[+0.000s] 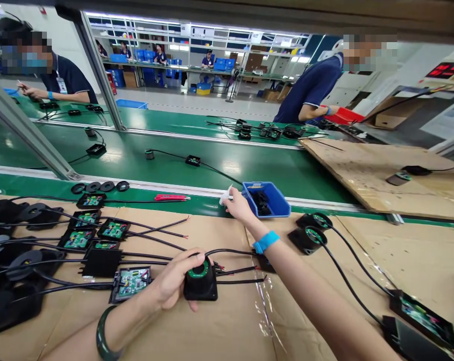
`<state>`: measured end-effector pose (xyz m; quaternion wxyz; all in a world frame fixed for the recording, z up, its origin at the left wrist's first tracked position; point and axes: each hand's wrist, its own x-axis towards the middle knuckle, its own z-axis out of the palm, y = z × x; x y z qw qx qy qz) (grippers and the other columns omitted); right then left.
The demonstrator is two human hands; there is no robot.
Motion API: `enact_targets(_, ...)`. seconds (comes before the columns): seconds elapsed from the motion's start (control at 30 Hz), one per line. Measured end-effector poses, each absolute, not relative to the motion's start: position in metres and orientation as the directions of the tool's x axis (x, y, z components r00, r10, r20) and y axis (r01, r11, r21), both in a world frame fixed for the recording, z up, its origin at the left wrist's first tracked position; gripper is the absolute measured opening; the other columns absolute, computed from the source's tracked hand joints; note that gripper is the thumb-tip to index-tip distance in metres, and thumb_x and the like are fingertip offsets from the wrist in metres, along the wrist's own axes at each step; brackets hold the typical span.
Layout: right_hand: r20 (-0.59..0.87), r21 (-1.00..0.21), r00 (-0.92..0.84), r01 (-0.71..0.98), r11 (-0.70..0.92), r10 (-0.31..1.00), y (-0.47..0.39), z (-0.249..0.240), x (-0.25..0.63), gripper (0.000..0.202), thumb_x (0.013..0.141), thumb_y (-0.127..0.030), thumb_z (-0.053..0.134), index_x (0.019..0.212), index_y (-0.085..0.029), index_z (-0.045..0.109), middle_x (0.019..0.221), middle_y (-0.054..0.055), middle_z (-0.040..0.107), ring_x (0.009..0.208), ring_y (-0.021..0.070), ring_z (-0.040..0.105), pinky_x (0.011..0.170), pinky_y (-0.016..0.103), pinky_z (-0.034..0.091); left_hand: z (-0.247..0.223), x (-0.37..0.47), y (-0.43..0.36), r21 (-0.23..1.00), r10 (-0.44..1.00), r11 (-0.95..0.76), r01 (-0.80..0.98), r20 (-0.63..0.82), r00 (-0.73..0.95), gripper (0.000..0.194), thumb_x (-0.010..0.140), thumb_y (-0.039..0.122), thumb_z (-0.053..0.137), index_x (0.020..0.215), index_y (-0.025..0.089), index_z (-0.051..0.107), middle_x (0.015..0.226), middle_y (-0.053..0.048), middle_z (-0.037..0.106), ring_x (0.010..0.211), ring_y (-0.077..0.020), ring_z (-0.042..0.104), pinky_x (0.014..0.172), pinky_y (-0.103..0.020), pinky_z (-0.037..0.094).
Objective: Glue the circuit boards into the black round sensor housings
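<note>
My left hand [176,281] is closed around a black square-based housing [201,290] with a green ring-shaped circuit board [198,271] in its top. A black cable runs from that housing towards the right. Farther forward, my right hand [237,204] pinches a small white object with a thin tip [225,195], perhaps a little bottle; the fingers hide part of it. Just right of this hand stands a blue bin [275,201] with black parts inside. To the left of my left hand lies an open black case with a green circuit board [132,284].
Several cabled housings and circuit-board cases [78,238] crowd the cardboard at left. A red utility knife [172,197] and black rings [107,186] lie along the back. Two housings [309,239] sit at right. Co-workers [313,90] stand beyond the green conveyor [166,140].
</note>
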<state>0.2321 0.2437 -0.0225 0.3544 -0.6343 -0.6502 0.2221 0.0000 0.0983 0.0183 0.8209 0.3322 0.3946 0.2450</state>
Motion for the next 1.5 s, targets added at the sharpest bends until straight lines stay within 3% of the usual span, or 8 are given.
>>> enact_targets(0.23,0.166,-0.903,0.113,0.416,0.105,0.98,0.192,0.011,0.229,0.035,0.097,-0.046,0.053,0.116,-0.018,0.061,0.096,0.005,0.065,0.084,0.0163,0.063,0.069,0.03,0.056,0.021,-0.017,0.098,0.811,0.679,0.564,-0.157,-0.348,0.646,0.058,0.067,0.043,0.085,0.114,0.02,0.062,0.105,-0.008,0.064,0.095,-0.0244,0.063,0.065,-0.032,0.062)
enact_targets(0.4,0.016,-0.998,0.079,-0.062,0.021,0.997,0.1,0.033,0.222,0.041,0.092,-0.052,0.059,0.124,-0.028,0.062,0.079,0.001,0.06,0.068,0.0141,0.058,0.055,0.025,0.054,0.023,-0.025,0.101,0.985,0.819,0.163,0.064,-0.171,0.548,0.056,0.068,0.025,0.086,0.12,0.021,0.064,0.123,-0.008,0.064,0.117,-0.0275,0.059,0.101,-0.04,0.049)
enact_targets(0.57,-0.262,-0.843,0.119,-0.511,-0.167,0.958,0.046,0.018,0.217,0.032,0.071,-0.041,0.085,0.093,-0.02,0.073,0.064,-0.003,0.046,0.049,0.0047,0.031,0.036,0.012,0.03,0.027,-0.027,0.1,0.966,0.807,-0.006,0.258,-0.148,0.572,0.057,0.062,0.026,0.092,0.113,0.024,0.067,0.114,-0.003,0.07,0.107,-0.025,0.064,0.095,-0.035,0.048)
enact_targets(0.77,-0.449,-0.604,0.183,-0.784,-0.146,0.875,0.023,0.005,0.214,0.045,0.055,-0.031,0.095,0.092,-0.022,0.072,0.076,-0.001,0.053,0.053,0.0022,0.034,0.039,0.005,0.036,0.026,-0.025,0.091,0.945,0.748,-0.07,0.319,-0.162,0.643,0.062,0.056,0.03,0.095,0.109,0.026,0.065,0.109,-0.001,0.064,0.103,-0.0241,0.062,0.091,-0.037,0.049)
enact_targets(0.9,-0.459,-0.569,0.194,-0.813,-0.119,0.867,0.015,0.007,0.21,0.046,0.053,-0.036,0.096,0.09,-0.02,0.073,0.074,0.0,0.052,0.056,0.0031,0.04,0.039,0.002,0.037,0.025,-0.023,0.083,0.912,0.719,-0.145,0.384,-0.169,0.674,0.066,0.057,0.029,0.096,0.113,0.027,0.063,0.113,-0.003,0.055,0.108,-0.0244,0.059,0.093,-0.038,0.05)
enact_targets(1.07,-0.46,-0.629,0.221,-0.765,-0.139,0.86,0.007,0.012,0.205,0.036,0.072,-0.048,0.084,0.094,-0.021,0.074,0.076,0.001,0.054,0.05,0.002,0.03,0.036,0.005,0.035,0.023,-0.023,0.078,0.909,0.704,-0.223,0.351,-0.099,0.703,0.064,0.063,0.035,0.092,0.119,0.028,0.06,0.117,-0.004,0.053,0.11,-0.0222,0.059,0.095,-0.035,0.051)
enact_targets(1.37,-0.286,-0.903,0.385,-0.414,-0.113,0.878,-0.003,0.03,0.194,0.025,0.079,-0.045,0.077,0.095,-0.026,0.072,0.083,0.004,0.062,0.054,0.0073,0.048,0.041,0.015,0.043,0.022,-0.023,0.076,0.884,0.704,-0.31,0.349,-0.033,0.709,0.06,0.071,0.032,0.088,0.124,0.027,0.06,0.123,-0.007,0.05,0.115,-0.0223,0.058,0.095,-0.032,0.053)
enact_targets(1.5,-0.204,-0.971,0.466,-0.205,-0.119,0.861,-0.012,0.03,0.191,0.021,0.08,-0.035,0.078,0.098,-0.025,0.071,0.089,0.006,0.065,0.077,0.0152,0.062,0.052,0.018,0.051,0.022,-0.022,0.077,0.875,0.721,-0.326,0.357,-0.014,0.693,0.059,0.072,0.028,0.087,0.124,0.025,0.06,0.123,-0.007,0.05,0.113,-0.0224,0.059,0.094,-0.032,0.054)
